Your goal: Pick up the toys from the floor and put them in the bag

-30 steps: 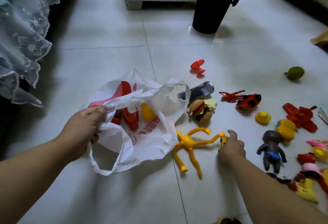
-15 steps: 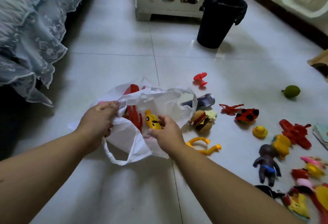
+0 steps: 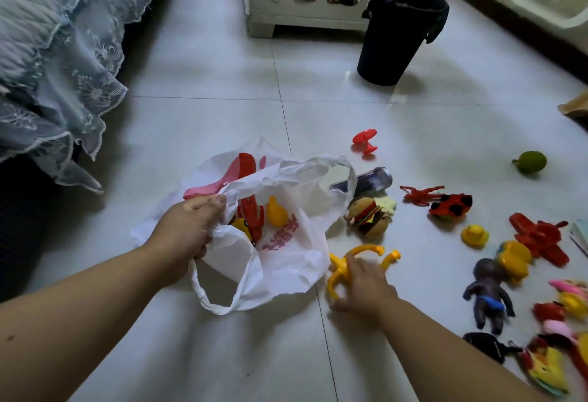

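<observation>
Right hand (image 3: 362, 287) is no longer at the bag mouth as it was half a second ago; it is now sitting lower centre-right of frame, on the orange stretchy figure (image 3: 353, 261). Small yellow toy it was carrying is gone from the fingers.

Largest first: tiled floor (image 3: 203, 90) is filling the frame, lace bed skirt (image 3: 60, 61) upper left, white cabinet (image 3: 305, 16) top centre, one black bin (image 3: 394, 32) just right of it.

One white plastic bag (image 3: 286, 242) is lying centre frame, mouth opening toward upper right, loop handle hanging toward the bottom edge. Left hand (image 3: 187, 230) is pinching the near rim, fingers curled closed on the plastic. Inside: red and yellow toys, count unclear.

Orange figure is lying just right of the bag, long axis running roughly lower left to upper right, two limbs arching up. Right-hand fingers are spread and curling over its body, touching; whether the grip is closed, cannot tell.

Loose toys right of frame: one dark doll (image 3: 490, 293), one burger plush (image 3: 369, 217), one ladybird (image 3: 451, 207), one red plane-like piece (image 3: 537, 236), one small yellow duck (image 3: 474, 234), one green fruit (image 3: 531, 162), one red suction piece (image 3: 365, 140). Lower-right cluster is blurred, not countable.
</observation>
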Motion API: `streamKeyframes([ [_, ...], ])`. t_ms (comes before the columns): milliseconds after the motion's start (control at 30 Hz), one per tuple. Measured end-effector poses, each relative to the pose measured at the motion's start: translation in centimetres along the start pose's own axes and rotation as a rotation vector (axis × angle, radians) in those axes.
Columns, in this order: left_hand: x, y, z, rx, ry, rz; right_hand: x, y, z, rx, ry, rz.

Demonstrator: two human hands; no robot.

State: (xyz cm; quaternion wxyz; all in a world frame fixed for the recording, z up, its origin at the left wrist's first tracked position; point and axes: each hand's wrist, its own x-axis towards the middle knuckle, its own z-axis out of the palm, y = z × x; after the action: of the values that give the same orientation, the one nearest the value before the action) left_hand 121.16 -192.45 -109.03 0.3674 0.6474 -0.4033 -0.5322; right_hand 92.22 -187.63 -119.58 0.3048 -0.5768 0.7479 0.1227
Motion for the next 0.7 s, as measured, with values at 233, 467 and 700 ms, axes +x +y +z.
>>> streamKeyframes([
  [233, 0.1, 0.7, -0.1, -0.022, 0.081, 0.059, -0.9, 1.7, 1.3, -0.12, 0.078, -0.005],
  [467, 0.1, 1.0, -0.3, -0.028, 0.074, 0.07, -4.8, 5.2, -3.1, -0.157, 0.038, -0.043],
  [700, -0.6, 1.8, -0.5, -0.029, 0.062, 0.057, -9.3, 1.8, -11.3, -0.405, 0.116, -0.214],
])
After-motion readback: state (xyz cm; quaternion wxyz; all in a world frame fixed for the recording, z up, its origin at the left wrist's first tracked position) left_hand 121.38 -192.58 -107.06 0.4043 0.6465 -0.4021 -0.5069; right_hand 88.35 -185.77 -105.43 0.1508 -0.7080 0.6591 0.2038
